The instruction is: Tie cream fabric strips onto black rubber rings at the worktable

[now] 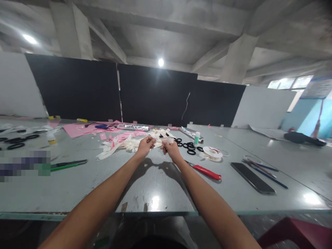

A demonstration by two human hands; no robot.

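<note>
We are stretching both arms over the grey table [155, 193]. Our left hand [144, 146] and right hand [171, 149] are each pinching one end of a small white piece [161, 140], its length running sideways between them, above the pile of white scraps [121, 147].

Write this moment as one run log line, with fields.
left hand: pinching white strip | right hand: pinching same strip | near: black rings, red-handled cutter, tape roll, phone

Craft workshop — long worktable [160, 186], concrete ceiling [166, 31]
</note>
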